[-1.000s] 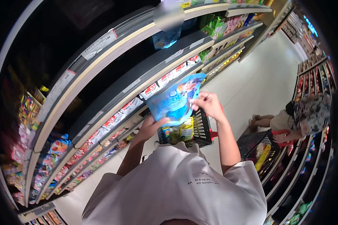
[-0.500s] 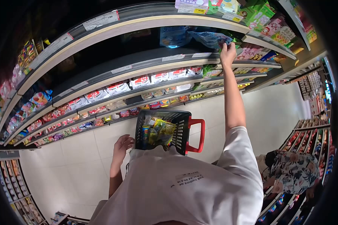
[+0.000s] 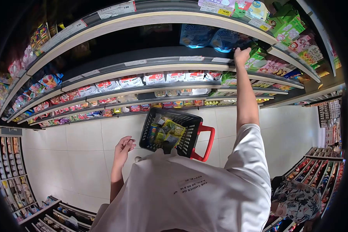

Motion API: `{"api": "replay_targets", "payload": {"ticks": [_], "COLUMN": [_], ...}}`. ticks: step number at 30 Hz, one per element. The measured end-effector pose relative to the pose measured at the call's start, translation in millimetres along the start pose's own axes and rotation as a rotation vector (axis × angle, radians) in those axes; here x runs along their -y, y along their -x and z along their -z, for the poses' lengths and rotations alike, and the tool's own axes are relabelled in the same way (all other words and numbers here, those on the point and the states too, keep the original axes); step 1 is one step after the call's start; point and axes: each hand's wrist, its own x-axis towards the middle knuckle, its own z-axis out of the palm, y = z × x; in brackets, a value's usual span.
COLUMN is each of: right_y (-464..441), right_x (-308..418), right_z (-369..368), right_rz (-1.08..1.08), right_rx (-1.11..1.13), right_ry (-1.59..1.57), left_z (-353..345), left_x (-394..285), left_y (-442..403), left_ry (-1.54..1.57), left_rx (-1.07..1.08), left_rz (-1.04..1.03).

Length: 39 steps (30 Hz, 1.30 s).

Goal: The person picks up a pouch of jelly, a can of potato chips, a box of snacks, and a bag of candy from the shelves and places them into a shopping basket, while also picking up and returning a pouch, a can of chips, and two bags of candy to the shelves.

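Observation:
On the dark shelf ahead, two blue candy bags stand side by side. My right hand [image 3: 242, 57] reaches up to the lower right edge of the nearer blue candy bag [image 3: 225, 40]; its fingers are closed there, and the fingertips are partly hidden. The other blue candy bag [image 3: 196, 35] stands just to the left. My left hand [image 3: 125, 146] hangs low, holding nothing, its fingers loosely bent and apart. Right of it is a black shopping basket [image 3: 194, 129] with a red handle [image 3: 210, 145]. Yellow packets [image 3: 173, 130] and a blue-green tube [image 3: 153, 132] lie inside.
White-and-red candy bags [image 3: 154, 78] line a lower shelf. Green packages [image 3: 284, 25] fill the right end above. Price labels [image 3: 117, 9] run along the shelf edges. A person in a floral shirt [image 3: 297, 201] is behind at the right, beside other shelving.
The nearer blue bag, tilted out over the shelf edge before, now stands upright beside the other. My right hand has moved with it. The view has shifted, and my left hand is slightly farther from the basket.

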Motion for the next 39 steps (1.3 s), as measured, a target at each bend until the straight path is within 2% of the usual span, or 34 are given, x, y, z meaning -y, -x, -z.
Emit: {"api": "replay_targets", "payload": {"ticks": [2,4,5,6,8,9,10,11,13,15,16,18,21,24,26,28,29,30,32,35,39], "right_y": [9,32,41,54,96,121,151,189,267,338,368,415,430,422,419,414,417,416,407,404,409], "right_x": [16,46,49,47,34,15,-15,-36,-95,-112,-118,-124,-123,-140,-139,-149,-161,-163,-159,-155,-149], "right_z": [16,43,51,56,66,68,67,75,90,126,140,162,167,157,161,159,155,153,156,151,154], "right_rz": [0.082,0.080,0.164,0.247,0.224,0.268,0.296,0.081,0.214,0.106,0.090,-0.151,-0.290,-0.414,-0.386,-0.830,-0.960,-0.982,-1.183,-1.192,-1.182], "right_rx": [-0.080,-0.066,-0.118,-0.168,-0.132,-0.138,-0.096,0.145,0.331,0.454,0.468,0.507,0.431,0.522,0.465,0.556,0.490,0.476,0.568,0.558,0.514], "right_ry": [-0.001,-0.045,-0.081,-0.115,-0.376,-0.274,-0.179,-0.204,0.224,0.437,0.444,0.296,0.220,0.327,0.329,0.046,-0.186,-0.187,-0.272,-0.205,-0.165], "left_z": [0,1,2,2,3,2,2,3,6,7,8,11,12,7,-1,-4,-6,-11,-15,-27,-21], "left_x": [-3,-4,-2,0,2,3,4,6,10,10,12,15,20,24,27,42,49,56,80,124,243], "left_y": [-1,-4,-3,-2,-4,-5,-5,-3,-3,-3,-5,-8,-23,-43,-55,-68,-72,-77,-90,-127,-196], "left_ry": [-0.013,-0.023,-0.029,-0.035,-0.034,-0.039,-0.038,-0.043,-0.072,-0.111,-0.122,-0.191,-0.290,-0.356,-0.370,-0.395,-0.409,-0.456,-0.481,-0.620,-0.752], "left_rx": [-0.005,-0.014,-0.018,-0.020,-0.031,-0.036,-0.035,-0.033,-0.026,-0.010,-0.009,0.011,0.057,0.117,0.136,0.203,0.213,0.243,0.308,0.383,0.377], "left_rz": [0.004,0.006,0.007,0.027,0.037,0.056,0.049,0.048,0.074,0.089,0.108,0.112,0.143,0.129,0.144,0.150,0.156,0.172,0.180,0.296,0.417]}}
